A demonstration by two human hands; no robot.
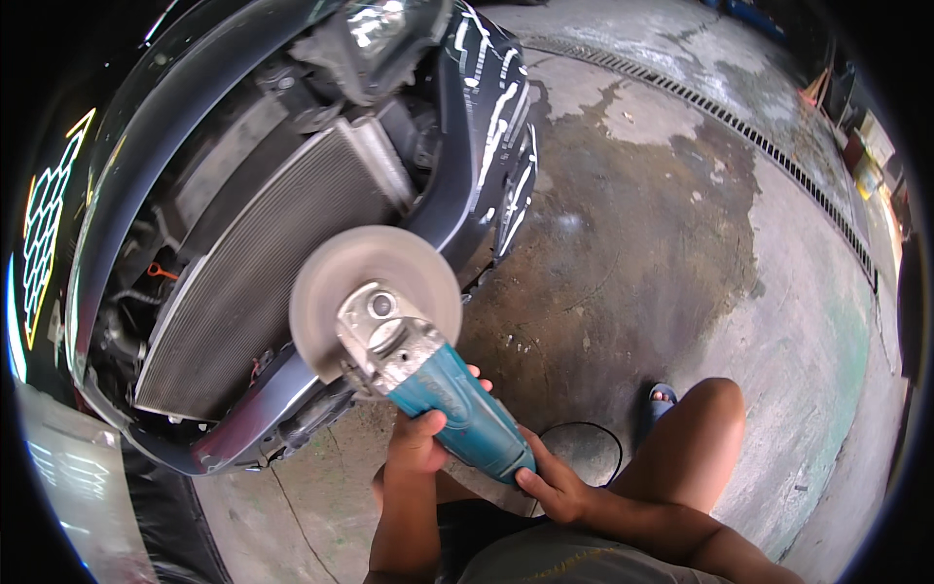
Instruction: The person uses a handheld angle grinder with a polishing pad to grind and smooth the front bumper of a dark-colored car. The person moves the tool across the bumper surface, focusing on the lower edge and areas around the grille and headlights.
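Note:
My left hand [416,446] and my right hand [553,479] both grip a teal angle grinder [459,404]. The left is closed round the body near the silver gear head, thumb on top; the right wraps the rear end. A large pale disc [336,258] on the head looks smeared, as if spinning. In this view the disc overlaps the front of a dark car [452,190], in front of a ribbed radiator [272,258]. Whether the disc touches the car I cannot tell. Below it runs the car's lower bumper edge [258,404].
A black cord [620,450] loops on the stained concrete floor [603,282] beside my sandalled foot [662,394]. A drain grate [739,122] crosses the floor at the far right. An orange-red ring handle [159,271] shows in the engine bay, and a headlight [375,29] sits above.

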